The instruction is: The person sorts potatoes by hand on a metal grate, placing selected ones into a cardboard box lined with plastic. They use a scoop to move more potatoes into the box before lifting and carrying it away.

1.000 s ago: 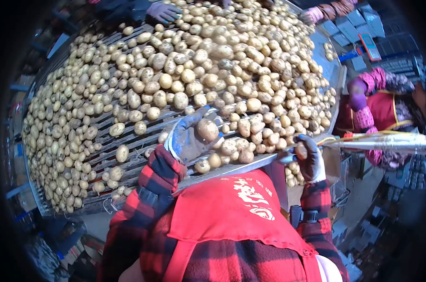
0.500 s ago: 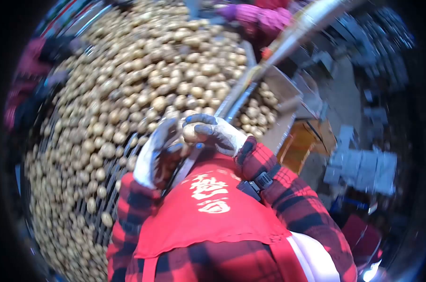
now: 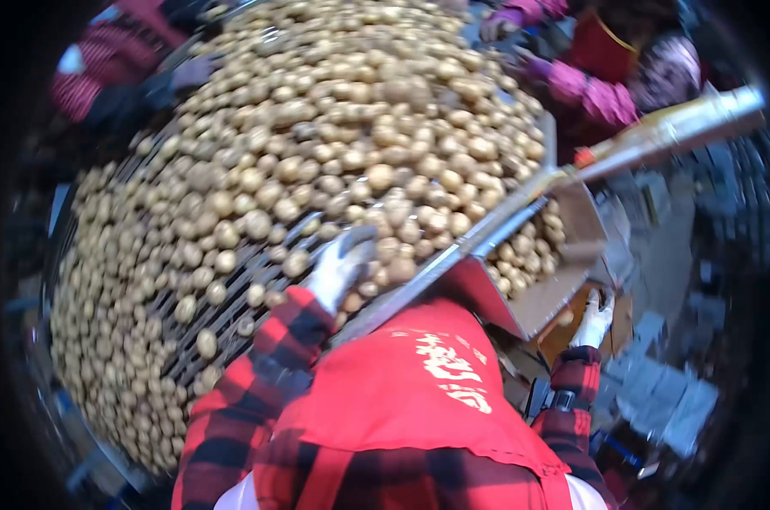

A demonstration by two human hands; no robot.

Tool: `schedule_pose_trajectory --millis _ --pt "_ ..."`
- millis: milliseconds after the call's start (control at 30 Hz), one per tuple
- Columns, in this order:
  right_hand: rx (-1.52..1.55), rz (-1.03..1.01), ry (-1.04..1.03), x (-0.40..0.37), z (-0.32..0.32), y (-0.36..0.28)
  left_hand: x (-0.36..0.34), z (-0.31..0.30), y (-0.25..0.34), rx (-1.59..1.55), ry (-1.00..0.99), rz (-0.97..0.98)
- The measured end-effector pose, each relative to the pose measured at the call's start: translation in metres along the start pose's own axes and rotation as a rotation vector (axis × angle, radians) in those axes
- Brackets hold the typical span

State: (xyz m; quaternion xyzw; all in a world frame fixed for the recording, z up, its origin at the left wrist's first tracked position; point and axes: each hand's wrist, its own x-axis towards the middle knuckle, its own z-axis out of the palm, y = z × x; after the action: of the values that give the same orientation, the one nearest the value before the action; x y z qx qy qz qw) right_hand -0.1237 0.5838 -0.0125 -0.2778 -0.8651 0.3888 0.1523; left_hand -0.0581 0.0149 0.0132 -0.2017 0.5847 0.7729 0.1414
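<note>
My left hand (image 3: 341, 270), in a white glove with grey-blue fingertips, reaches among the potatoes (image 3: 287, 170) heaped on a dark slatted table (image 3: 232, 297). Its fingers are apart and somewhat bent, touching or just above the potatoes; no potato is visibly gripped. My right hand (image 3: 595, 320), gloved the same way, is out over a brown cardboard box (image 3: 619, 319) at the right, fingers spread. A single potato (image 3: 565, 318) shows just left of those fingers, apart from them; whether it is falling or resting cannot be made out.
A metal rail (image 3: 453, 255) edges the table in front of me. Beyond it stands a carton of potatoes (image 3: 525, 259). Co-workers' sleeves show at the upper left (image 3: 117, 64) and upper right (image 3: 589, 93). Pale flat boxes (image 3: 665, 399) lie on the floor at right.
My hands were together at the rail, the right one holding a potato. They have parted: the right moved out to the brown box and let go; the left reached onto the heap. The view has shifted.
</note>
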Motion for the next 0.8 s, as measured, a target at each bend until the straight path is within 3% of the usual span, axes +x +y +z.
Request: schedule_pose_trajectory --millis 67,167,200,267,333,400,467,533,600,633,667,733,800 --pt "0.158 -0.053 -0.184 -0.061 0.069 -0.122 0.000 0.002 -0.001 -0.050 0.025 -0.051" --pt "0.118 -0.357 -0.621 -0.121 0.164 -0.189 -0.008 -0.001 -0.003 -0.137 -0.006 -0.024" --pt "0.060 -0.635 -0.636 -0.141 0.193 -0.213 -0.013 -0.003 -0.006 -0.212 -0.025 -0.025" --pt "0.116 -0.911 -0.761 -0.165 0.249 -0.251 -0.025 -0.010 -0.012 -0.209 -0.054 0.059" --pt "0.163 -1.023 -0.859 -0.189 0.278 -0.302 -0.035 -0.019 -0.020 -0.203 -0.029 0.037" --pt "0.175 -1.219 -0.805 -0.198 0.326 -0.334 -0.043 -0.031 -0.028 -0.035 0.064 0.090" --pt "0.180 -1.322 -0.763 -0.206 0.367 -0.362 -0.047 -0.041 -0.036 -0.087 0.105 0.121" --pt "0.180 -1.224 -0.861 -0.207 0.439 -0.417 -0.059 -0.042 -0.039 -0.217 0.152 0.075" --pt "-0.146 -1.047 -1.251 -0.204 0.478 -0.446 -0.059 -0.048 -0.037 -0.143 0.227 0.144" --pt "-0.404 -1.207 -1.101 -0.207 0.479 -0.450 -0.057 -0.053 -0.034 -0.062 0.280 0.177" --pt "-0.380 -1.271 -1.026 -0.210 0.498 -0.438 -0.057 -0.058 -0.032 0.021 0.329 0.205" --pt "-0.215 -1.249 -1.097 -0.199 0.477 -0.425 -0.050 -0.072 0.001 0.162 0.470 0.299" --pt "-0.256 -0.991 -1.199 -0.193 0.433 -0.424 -0.023 -0.105 0.018 0.373 0.588 0.489"
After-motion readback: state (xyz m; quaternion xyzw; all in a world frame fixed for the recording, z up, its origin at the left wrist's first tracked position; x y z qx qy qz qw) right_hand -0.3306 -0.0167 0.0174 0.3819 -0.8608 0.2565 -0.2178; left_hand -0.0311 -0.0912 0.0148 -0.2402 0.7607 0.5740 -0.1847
